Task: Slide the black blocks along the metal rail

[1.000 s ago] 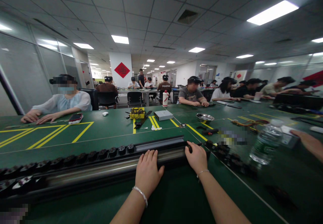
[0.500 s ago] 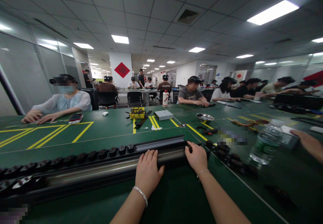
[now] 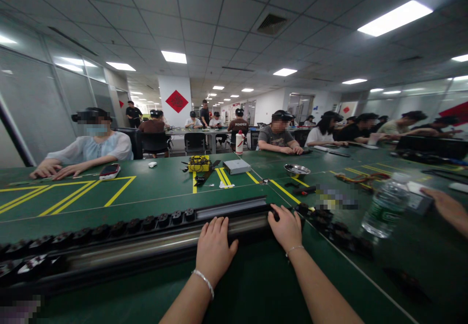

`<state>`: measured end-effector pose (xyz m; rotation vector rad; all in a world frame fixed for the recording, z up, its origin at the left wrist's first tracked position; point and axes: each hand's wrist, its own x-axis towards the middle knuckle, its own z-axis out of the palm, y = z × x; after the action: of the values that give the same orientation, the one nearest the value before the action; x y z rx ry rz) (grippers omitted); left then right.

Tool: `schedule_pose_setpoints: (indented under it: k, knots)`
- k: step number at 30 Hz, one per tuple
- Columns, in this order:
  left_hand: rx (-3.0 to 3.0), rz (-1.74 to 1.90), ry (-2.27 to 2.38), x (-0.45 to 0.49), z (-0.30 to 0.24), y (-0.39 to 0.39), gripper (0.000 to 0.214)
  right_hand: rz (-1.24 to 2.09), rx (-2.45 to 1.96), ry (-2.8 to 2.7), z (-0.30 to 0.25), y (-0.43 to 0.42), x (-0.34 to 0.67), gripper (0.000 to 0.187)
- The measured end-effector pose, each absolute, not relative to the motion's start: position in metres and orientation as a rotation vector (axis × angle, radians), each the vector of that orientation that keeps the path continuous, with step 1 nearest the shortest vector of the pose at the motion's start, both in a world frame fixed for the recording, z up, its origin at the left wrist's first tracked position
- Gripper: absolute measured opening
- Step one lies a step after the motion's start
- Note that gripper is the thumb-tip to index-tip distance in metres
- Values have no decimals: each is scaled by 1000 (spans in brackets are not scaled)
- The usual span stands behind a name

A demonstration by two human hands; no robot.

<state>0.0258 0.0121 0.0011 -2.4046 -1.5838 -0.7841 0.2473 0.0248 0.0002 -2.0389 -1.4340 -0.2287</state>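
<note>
Hands [image 3: 216, 247] on black rail [image 3: 146, 245]: left flat, right [image 3: 285, 229] half-curled, grip unclear; green table [image 3: 252, 285], panel-lit ceiling [image 3: 234, 22].

Free tabletop [image 3: 252, 285] between forearms [image 3: 190, 297]; rail [image 3: 146, 247] blocks ahead, black parts [image 3: 338, 231] right.

The near channel [image 3: 146, 247] lies across the surface [image 3: 252, 285]; the far channel [image 3: 234, 208] runs directly behind it, carrying a row of parts [image 3: 133, 225] along its left portion. The left hand [image 3: 215, 248] is on the near channel; the right hand [image 3: 285, 227] is at its right end. A bottle [image 3: 387, 207] stands right of that hand, a case [image 3: 419, 197] just beside it. Behind the channels, left to right, lie a phone [image 3: 109, 171], a box [image 3: 237, 167] and a bowl [image 3: 297, 170].
</note>
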Motion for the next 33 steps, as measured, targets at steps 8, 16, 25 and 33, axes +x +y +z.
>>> schedule_pose_setpoints:
  k: [8,16,25,33]
  knots:
    - [-2397,-776,-1586,26,0,13,54,-225,-2027,-1418,1,24,248,41]
    - [-2407,-755,-1591,26,1,12,54,-198,-2017,-1397,3,24,248,41]
    - [-2409,-765,-1594,25,1,13,54,-203,-2021,-1398,3,23,250,39]
    - [-2397,-780,-1582,25,2,12,53,-212,-1998,-1390,-2,24,254,36]
